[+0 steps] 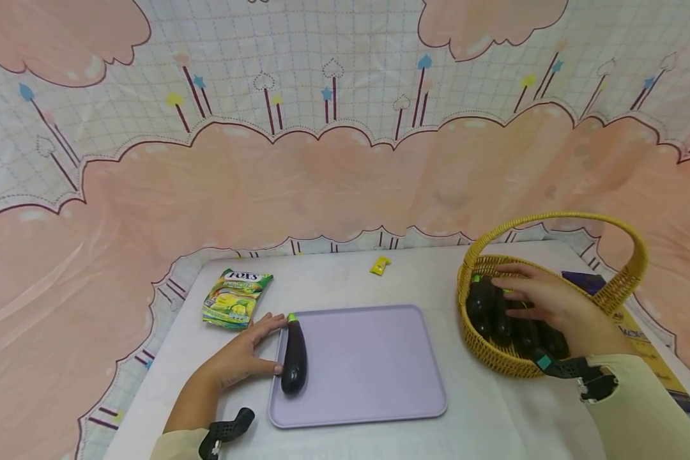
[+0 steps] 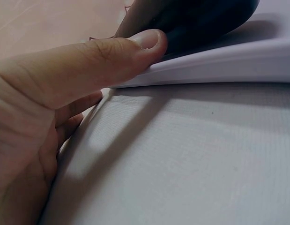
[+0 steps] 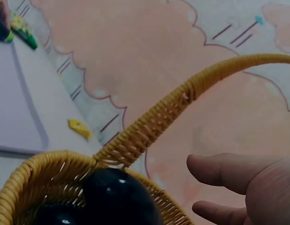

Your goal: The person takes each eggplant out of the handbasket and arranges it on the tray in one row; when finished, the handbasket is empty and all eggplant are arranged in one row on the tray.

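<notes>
A dark eggplant (image 1: 294, 364) with a green stem end lies lengthwise along the left side of a pale purple tray (image 1: 368, 364). My left hand (image 1: 238, 358) rests beside it, fingers and thumb spread; in the left wrist view the thumb (image 2: 147, 44) touches the tray's edge close against the eggplant (image 2: 201, 21). To the right, a yellow woven basket (image 1: 483, 351) holds several eggplants (image 1: 483, 310). Reaching over its right side, my right hand (image 1: 558, 310) has its fingers extended above them. The right wrist view shows those fingers (image 3: 224, 171) apart from the nearest eggplant (image 3: 119, 197).
A green-and-yellow candy bag (image 1: 237, 300) lies behind my left hand. One small yellow wrapped candy (image 1: 380, 266) sits beyond the tray. The basket's tall handle (image 1: 558, 217) arches over the right hand. A blue-and-gold package (image 1: 652, 361) lies partly hidden at the right edge.
</notes>
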